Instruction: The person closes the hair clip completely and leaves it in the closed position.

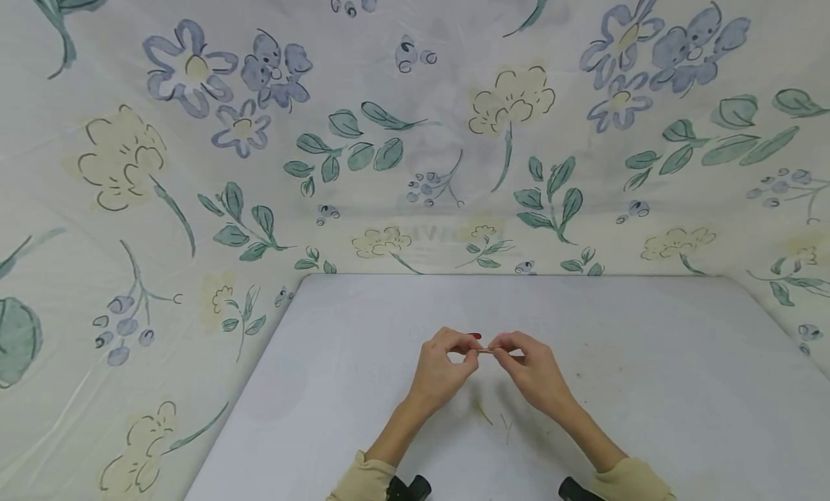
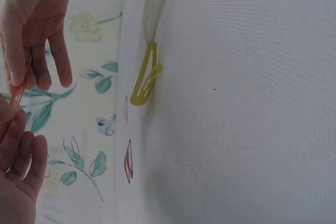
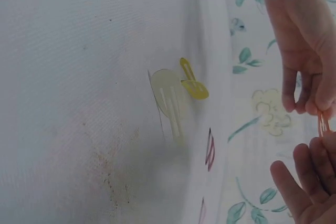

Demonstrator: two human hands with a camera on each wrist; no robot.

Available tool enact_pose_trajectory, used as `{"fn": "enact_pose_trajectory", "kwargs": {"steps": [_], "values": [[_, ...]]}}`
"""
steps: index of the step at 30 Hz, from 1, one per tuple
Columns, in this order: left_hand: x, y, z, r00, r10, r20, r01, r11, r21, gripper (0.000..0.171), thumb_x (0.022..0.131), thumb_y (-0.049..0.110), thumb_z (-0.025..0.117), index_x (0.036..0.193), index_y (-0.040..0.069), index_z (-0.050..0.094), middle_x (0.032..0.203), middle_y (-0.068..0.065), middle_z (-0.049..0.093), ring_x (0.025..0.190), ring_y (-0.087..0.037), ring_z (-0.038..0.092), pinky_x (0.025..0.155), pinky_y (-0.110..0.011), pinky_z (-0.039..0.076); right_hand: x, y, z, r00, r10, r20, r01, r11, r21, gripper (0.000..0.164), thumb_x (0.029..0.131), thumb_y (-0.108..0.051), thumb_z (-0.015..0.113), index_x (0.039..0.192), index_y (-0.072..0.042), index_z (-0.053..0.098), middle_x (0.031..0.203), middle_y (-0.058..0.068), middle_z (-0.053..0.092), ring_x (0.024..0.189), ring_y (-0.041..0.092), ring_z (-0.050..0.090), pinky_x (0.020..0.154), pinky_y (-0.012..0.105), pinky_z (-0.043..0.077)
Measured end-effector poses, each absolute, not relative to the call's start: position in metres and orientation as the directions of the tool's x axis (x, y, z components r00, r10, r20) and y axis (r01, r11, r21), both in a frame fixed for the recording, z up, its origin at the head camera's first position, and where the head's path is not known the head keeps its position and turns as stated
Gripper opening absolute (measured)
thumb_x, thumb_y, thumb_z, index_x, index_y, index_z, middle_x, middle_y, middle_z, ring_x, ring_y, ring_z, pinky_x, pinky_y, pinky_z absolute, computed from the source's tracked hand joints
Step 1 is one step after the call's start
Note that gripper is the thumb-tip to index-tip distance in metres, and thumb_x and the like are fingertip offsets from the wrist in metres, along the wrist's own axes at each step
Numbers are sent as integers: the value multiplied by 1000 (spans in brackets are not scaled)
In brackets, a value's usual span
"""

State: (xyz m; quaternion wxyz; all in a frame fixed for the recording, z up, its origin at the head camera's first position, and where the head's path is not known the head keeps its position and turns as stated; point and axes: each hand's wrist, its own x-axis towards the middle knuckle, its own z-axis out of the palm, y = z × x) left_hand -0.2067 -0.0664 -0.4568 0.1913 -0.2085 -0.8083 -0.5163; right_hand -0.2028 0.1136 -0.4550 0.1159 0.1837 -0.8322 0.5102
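Note:
My left hand point(image 1: 442, 368) and right hand point(image 1: 534, 375) meet above the table, thumb and fingers of each pinching one end of a small orange hair clip point(image 1: 485, 351). In the left wrist view the slotted body of this clip shows between the fingertips. Below the hands, a yellow hair clip point(image 2: 140, 85) lies nearer the left and a pale cream hair clip point(image 2: 154, 11) nearer the right. Beyond the fingers are a dark red hair clip point(image 2: 129, 162) and a pink hair clip point(image 2: 125, 109), both partly covered by the hands in the head view.
A white table point(image 1: 324, 386) spreads under both arms, its far edge against a floral cloth point(image 1: 415, 148) that hangs behind and at the sides. Small brown specks point(image 3: 113, 182) dot the table right of the hands.

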Motion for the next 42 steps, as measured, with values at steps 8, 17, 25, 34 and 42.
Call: {"fn": "enact_pose_trajectory", "kwargs": {"steps": [8,17,25,34,42], "values": [[-205,-68,-456,-852,141,504,518,358,777,12,81,-4,69,84,7,74,80,0,66,78,-14,64,73,-41,58,-205,116,-456,-903,-227,364,-427,402,-810,9,92,-5,67,98,-11,70,93,1,69,90,17,64,78,29,58],[-200,-69,-454,-893,165,418,449,348,823,9,85,3,68,87,9,75,86,-8,67,80,-15,66,76,-46,57,-207,120,-455,-881,-288,375,-466,393,-793,8,91,-4,68,95,-11,70,90,2,69,85,14,65,76,24,56],[-200,-72,-453,-900,216,379,433,343,834,11,88,1,66,91,9,74,89,-4,68,84,-16,66,79,-37,57,-208,123,-453,-875,-322,362,-468,373,-801,9,91,-2,68,95,-10,71,89,3,70,85,14,65,78,24,56],[-203,-79,-451,-903,293,315,405,331,852,11,89,3,65,92,8,74,91,-2,70,90,-15,65,83,-26,54,-208,128,-454,-879,-361,311,-435,342,-833,7,92,-7,68,97,-10,72,93,0,69,89,17,64,79,22,55],[-204,-82,-452,-899,340,277,386,316,867,10,92,7,67,98,10,75,94,-1,70,93,-15,64,87,-33,54,-209,132,-455,-878,-387,281,-415,324,-850,6,92,-9,68,98,-9,71,94,1,71,99,22,65,82,24,55]]}}
